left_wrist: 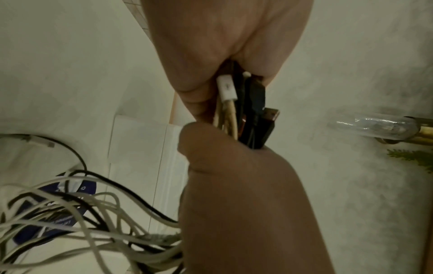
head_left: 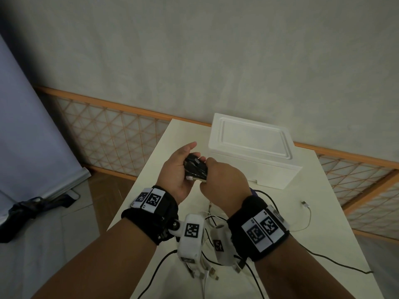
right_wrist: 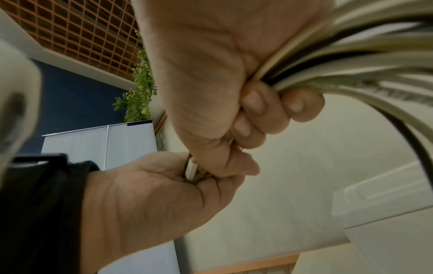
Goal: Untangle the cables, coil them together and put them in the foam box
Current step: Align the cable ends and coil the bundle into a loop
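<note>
Item: cable bundle (head_left: 195,167). A mix of black and white leads with their plug ends gathered, held above the white table (head_left: 319,212) in front of you. In the left wrist view a white connector (left_wrist: 226,88) and a black USB plug (left_wrist: 267,126) stick out side by side between your two hands.

Item: left hand (head_left: 179,169). It cradles the plug ends in the palm, thumb raised; how tightly the fingers close is hidden behind the bundle.

Item: right hand (head_left: 224,180). Your fingers (right_wrist: 255,103) are curled firmly round the leads just below the plugs, fist-like.

Item: loose runs. The rest of the cables (head_left: 216,264) trail down under your wrists in crossed loops on the table; one white lead with a small connector (head_left: 305,205) lies apart to the right, and a black lead (head_left: 336,263) runs off toward the table's right edge.

Item: foam box (head_left: 252,152). White, at the far side of the table, just beyond your hands, its lid on.

Step in hand, by my reading: ends aligned, coiling not yet begun.

Next move calls for: keep one hand clamped on the plugs, draw the trailing lengths through the other so crossings fall out, then wind even loops. The lid must come off before stowing.
</note>
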Tool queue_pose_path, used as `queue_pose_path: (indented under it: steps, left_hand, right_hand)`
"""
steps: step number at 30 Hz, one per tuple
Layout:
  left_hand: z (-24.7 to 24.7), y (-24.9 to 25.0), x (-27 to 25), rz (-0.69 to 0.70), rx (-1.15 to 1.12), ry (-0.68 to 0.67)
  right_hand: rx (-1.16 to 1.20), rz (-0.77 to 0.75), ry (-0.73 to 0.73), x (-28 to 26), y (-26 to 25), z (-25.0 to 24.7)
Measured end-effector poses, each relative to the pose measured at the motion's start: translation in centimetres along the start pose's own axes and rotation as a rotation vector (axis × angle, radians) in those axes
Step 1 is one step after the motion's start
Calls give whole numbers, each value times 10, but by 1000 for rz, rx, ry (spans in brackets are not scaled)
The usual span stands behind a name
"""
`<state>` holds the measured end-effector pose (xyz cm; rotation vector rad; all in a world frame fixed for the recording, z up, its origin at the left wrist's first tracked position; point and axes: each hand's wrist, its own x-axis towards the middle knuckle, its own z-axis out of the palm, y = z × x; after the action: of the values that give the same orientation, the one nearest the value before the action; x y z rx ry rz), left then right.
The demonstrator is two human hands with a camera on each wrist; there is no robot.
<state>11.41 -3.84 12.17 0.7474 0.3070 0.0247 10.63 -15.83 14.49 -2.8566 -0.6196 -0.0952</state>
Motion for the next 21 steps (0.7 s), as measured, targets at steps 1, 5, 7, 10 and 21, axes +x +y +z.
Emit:
queue_pose_path:
  steps: [1, 5, 7, 10, 21]
  left_hand:
    - [0, -2, -1, 2, 19, -6]
    - [1, -6, -2, 26, 128, -59]
    - [1, -3, -3, 39, 164, -92]
    - [0, 1, -3, 58, 158, -147]
    - [-8, -3, -3, 99, 339, -149]
  right_hand:
    - [-10, 4, 4, 1, 0, 0]
    - [-10, 19, 7, 2, -1, 0]
    - [27, 31, 3, 2, -1, 1]
    - [70, 39, 6, 2, 0, 2]
    - [152, 66, -36, 4, -1, 0]
